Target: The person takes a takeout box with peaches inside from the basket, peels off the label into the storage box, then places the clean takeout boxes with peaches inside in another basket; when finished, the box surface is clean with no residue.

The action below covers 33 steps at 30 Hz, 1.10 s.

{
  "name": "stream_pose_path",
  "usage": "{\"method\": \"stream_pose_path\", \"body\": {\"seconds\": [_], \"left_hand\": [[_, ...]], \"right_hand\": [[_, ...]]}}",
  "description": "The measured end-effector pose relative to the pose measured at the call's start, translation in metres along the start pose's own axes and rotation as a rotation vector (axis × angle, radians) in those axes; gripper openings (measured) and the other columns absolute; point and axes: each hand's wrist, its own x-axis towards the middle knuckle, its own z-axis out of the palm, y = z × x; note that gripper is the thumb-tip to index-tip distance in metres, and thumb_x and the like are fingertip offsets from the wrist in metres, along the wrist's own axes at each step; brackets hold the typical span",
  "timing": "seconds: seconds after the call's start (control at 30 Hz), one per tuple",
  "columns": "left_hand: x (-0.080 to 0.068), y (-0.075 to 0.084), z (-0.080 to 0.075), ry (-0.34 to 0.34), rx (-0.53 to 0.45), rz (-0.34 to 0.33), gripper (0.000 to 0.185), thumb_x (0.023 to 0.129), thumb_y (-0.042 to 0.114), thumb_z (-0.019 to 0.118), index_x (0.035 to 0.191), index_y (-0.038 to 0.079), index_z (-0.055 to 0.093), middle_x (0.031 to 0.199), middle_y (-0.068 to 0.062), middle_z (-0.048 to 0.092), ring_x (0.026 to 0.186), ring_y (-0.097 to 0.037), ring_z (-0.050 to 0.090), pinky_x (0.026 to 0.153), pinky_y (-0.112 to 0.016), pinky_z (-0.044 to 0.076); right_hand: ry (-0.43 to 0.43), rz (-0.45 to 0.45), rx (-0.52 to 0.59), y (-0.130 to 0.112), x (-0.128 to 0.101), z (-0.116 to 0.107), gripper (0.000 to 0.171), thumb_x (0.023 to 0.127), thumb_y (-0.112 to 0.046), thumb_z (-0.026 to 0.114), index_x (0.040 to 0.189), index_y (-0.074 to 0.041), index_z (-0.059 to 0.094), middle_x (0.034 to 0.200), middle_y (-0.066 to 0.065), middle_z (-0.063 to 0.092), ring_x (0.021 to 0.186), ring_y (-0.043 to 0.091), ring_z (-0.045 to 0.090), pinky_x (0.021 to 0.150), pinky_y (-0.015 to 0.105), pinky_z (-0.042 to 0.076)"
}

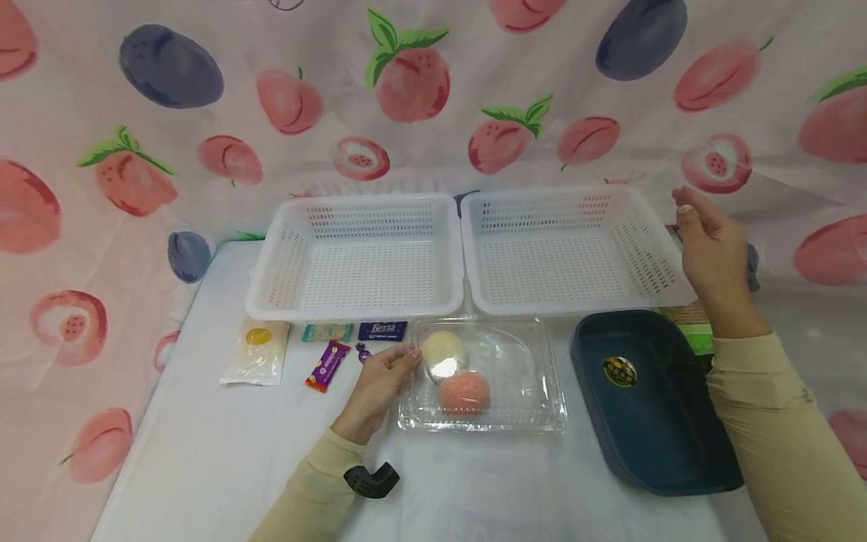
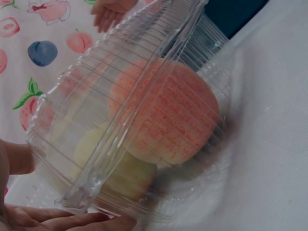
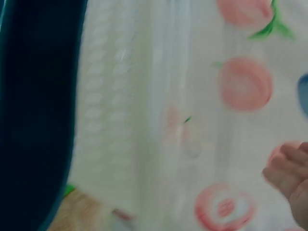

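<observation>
My left hand (image 1: 378, 385) holds the left side of a clear plastic clamshell box (image 1: 524, 412) on the table. In the left wrist view the thumb is on one side of its edge and the fingers are beneath. Inside the box lie a pinkish-red round fruit (image 2: 168, 115) and a pale yellow one (image 1: 442, 352), side by side in its left half. The lid lies over them; whether it is latched I cannot tell. Raised by the right end of the right white basket (image 1: 569, 305), my right hand (image 1: 716, 252) has loosely bent fingers and holds nothing.
Another white basket (image 1: 352, 310) stands to the left at the back. A dark blue bin (image 1: 664, 421) is right of the box, with a partly hidden green-and-brown item (image 1: 696, 337) behind it. Left lie a white packet (image 1: 254, 361), a purple-wrapped bar (image 1: 328, 366) and other small wrapped sweets.
</observation>
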Motion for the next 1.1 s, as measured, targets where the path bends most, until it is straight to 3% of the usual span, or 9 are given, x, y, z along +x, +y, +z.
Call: {"method": "stream_pose_path", "body": {"seconds": [0.1, 0.27, 0.37, 0.43, 0.5, 0.6, 0.83, 0.93, 1.1], "left_hand": [[0.000, 0.000, 0.001, -0.003, -0.003, -0.006, 0.046, 0.106, 0.019, 0.062, 0.141, -0.010, 0.058, 0.133, -0.027, 0.068, 0.110, -0.018, 0.064, 0.090, -0.028, 0.053], [-0.002, 0.001, 0.001, -0.004, -0.012, 0.000, 0.045, 0.106, 0.018, 0.062, 0.140, -0.011, 0.058, 0.133, -0.027, 0.068, 0.111, -0.019, 0.065, 0.094, -0.032, 0.055], [-0.003, 0.002, 0.002, -0.008, -0.014, -0.002, 0.044, 0.106, 0.018, 0.062, 0.139, -0.010, 0.059, 0.133, -0.027, 0.068, 0.112, -0.020, 0.065, 0.098, -0.036, 0.055], [-0.004, 0.002, 0.002, -0.011, -0.010, -0.008, 0.044, 0.106, 0.018, 0.062, 0.140, -0.010, 0.059, 0.133, -0.027, 0.067, 0.114, -0.021, 0.065, 0.099, -0.037, 0.055], [-0.004, 0.003, 0.002, -0.014, -0.004, -0.012, 0.044, 0.106, 0.019, 0.061, 0.140, -0.009, 0.059, 0.134, -0.026, 0.067, 0.115, -0.022, 0.065, 0.099, -0.038, 0.055], [-0.005, 0.004, 0.002, -0.016, 0.001, -0.013, 0.045, 0.106, 0.020, 0.062, 0.141, -0.009, 0.058, 0.133, -0.025, 0.068, 0.114, -0.022, 0.065, 0.096, -0.035, 0.055], [-0.005, 0.004, 0.001, -0.008, -0.004, -0.025, 0.046, 0.107, 0.021, 0.061, 0.142, -0.009, 0.058, 0.133, -0.021, 0.067, 0.110, -0.018, 0.060, 0.090, -0.028, 0.051], [-0.004, 0.005, 0.000, -0.019, -0.005, -0.022, 0.045, 0.107, 0.020, 0.061, 0.140, -0.010, 0.058, 0.119, -0.014, 0.069, 0.103, -0.016, 0.056, 0.086, -0.026, 0.049], [0.000, 0.009, 0.000, -0.040, 0.006, -0.024, 0.045, 0.106, 0.019, 0.060, 0.139, -0.012, 0.058, 0.105, -0.007, 0.061, 0.094, -0.016, 0.050, 0.078, -0.026, 0.044]], "right_hand": [[-0.002, 0.138, -0.071, 0.016, 0.013, -0.007, 0.053, 0.110, -0.041, 0.040, 0.156, -0.016, 0.050, 0.163, 0.003, 0.046, 0.147, 0.009, 0.042, 0.126, 0.035, 0.030], [-0.107, 0.250, -0.206, 0.047, 0.025, -0.017, 0.062, 0.110, -0.042, 0.030, 0.161, -0.007, 0.035, 0.165, 0.022, 0.036, 0.152, 0.039, 0.034, 0.123, 0.058, 0.030], [-0.178, 0.282, -0.276, 0.066, 0.029, -0.021, 0.062, 0.110, -0.038, 0.024, 0.162, -0.006, 0.031, 0.165, 0.027, 0.032, 0.151, 0.047, 0.033, 0.120, 0.062, 0.031], [-0.216, 0.282, -0.309, 0.078, 0.030, -0.021, 0.060, 0.110, -0.035, 0.024, 0.161, -0.003, 0.033, 0.161, 0.032, 0.036, 0.143, 0.049, 0.040, 0.111, 0.059, 0.041], [-0.240, 0.277, -0.319, 0.088, 0.030, -0.019, 0.057, 0.111, -0.032, 0.025, 0.159, -0.003, 0.035, 0.157, 0.035, 0.040, 0.133, 0.046, 0.046, 0.096, 0.048, 0.048], [-0.256, 0.276, -0.303, 0.098, 0.031, -0.015, 0.055, 0.111, -0.029, 0.027, 0.159, -0.003, 0.038, 0.152, 0.035, 0.047, 0.116, 0.034, 0.054, 0.078, 0.030, 0.043], [-0.325, 0.301, -0.240, 0.107, 0.030, -0.008, 0.064, 0.113, -0.041, 0.020, 0.164, -0.004, 0.025, 0.150, 0.033, 0.046, 0.107, 0.023, 0.053, 0.079, 0.030, 0.043], [-0.320, 0.324, -0.240, 0.109, 0.030, -0.005, 0.065, 0.113, -0.044, 0.018, 0.164, -0.005, 0.021, 0.150, 0.032, 0.046, 0.105, 0.020, 0.054, 0.077, 0.028, 0.045], [-0.306, 0.336, -0.192, 0.110, 0.030, -0.002, 0.065, 0.113, -0.045, 0.020, 0.165, -0.007, 0.021, 0.150, 0.031, 0.047, 0.088, 0.002, 0.055, 0.069, 0.020, 0.048]]}}
